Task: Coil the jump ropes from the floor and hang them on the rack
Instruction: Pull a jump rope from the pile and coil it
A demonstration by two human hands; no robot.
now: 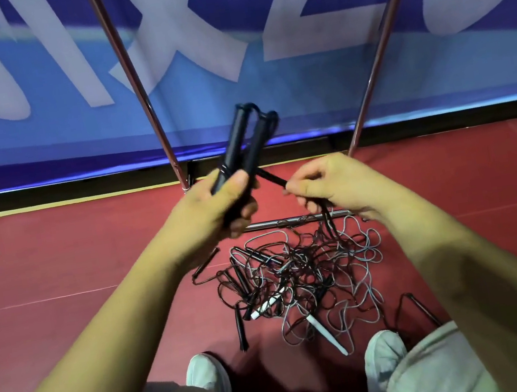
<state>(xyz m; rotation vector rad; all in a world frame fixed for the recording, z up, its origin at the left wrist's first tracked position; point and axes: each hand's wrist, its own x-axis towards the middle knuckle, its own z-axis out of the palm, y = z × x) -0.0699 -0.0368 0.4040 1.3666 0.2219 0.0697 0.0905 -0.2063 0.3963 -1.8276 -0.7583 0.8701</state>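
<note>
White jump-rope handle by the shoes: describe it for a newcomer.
On the red floor, a tangled pile of black and grey jump ropes lies ahead of the pale shoes. At its near edge, a slim white tapered handle lies diagonally, tip by the right shoe. Unlike the shorter white handle deeper in, it pokes clear of the tangle.

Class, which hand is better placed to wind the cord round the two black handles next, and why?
The right hand: it pinches the black cord beside the handles, while the left hand is occupied gripping both.
</note>
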